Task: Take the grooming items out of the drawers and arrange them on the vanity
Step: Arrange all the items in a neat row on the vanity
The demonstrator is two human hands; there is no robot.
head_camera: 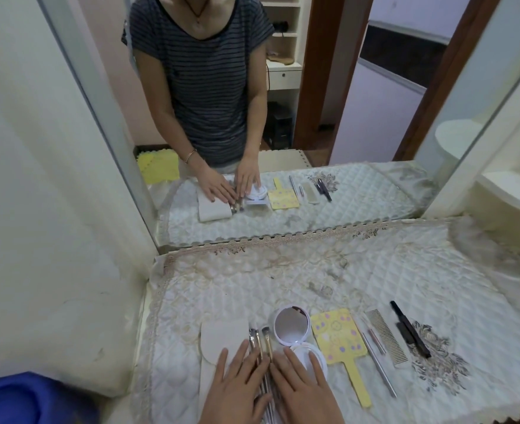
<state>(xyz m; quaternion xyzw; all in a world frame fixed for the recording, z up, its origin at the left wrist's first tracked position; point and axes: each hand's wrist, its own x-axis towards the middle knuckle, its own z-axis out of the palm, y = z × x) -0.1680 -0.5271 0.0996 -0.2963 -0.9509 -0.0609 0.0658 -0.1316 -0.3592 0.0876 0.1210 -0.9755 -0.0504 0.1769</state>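
1. Quilted cream cloth with a lace edge (283,237) covers the bench, which backs onto a large wall mirror (252,117) filling the upper half of the frame; the mirror reflects a person in a striped top bending over the same items.
2. Along the lower centre of the frame, grooming items lie in a row from left to right: a pale beige pouch (218,338), three makeup brushes (260,341), an open white compact mirror (292,327), a yellow hand mirror with a handle (339,341), thin metal tools (375,356), a metal comb (387,336) and a black comb-like tool (410,328).
3. Left hand (240,387) lies flat, fingers spread, on the pouch and against the brush handles.
4. Right hand (304,390) lies flat, fingers spread, over the lower half of the compact, just beside the brushes.
5. Neither hand grips anything; both appear to be nudging the brushes straight between them.
6. Judging by the tidy row, most of the arranging seems done; only the brushes look unsettled.
7. No drawers show in view, so whether more items remain inside cannot be told.
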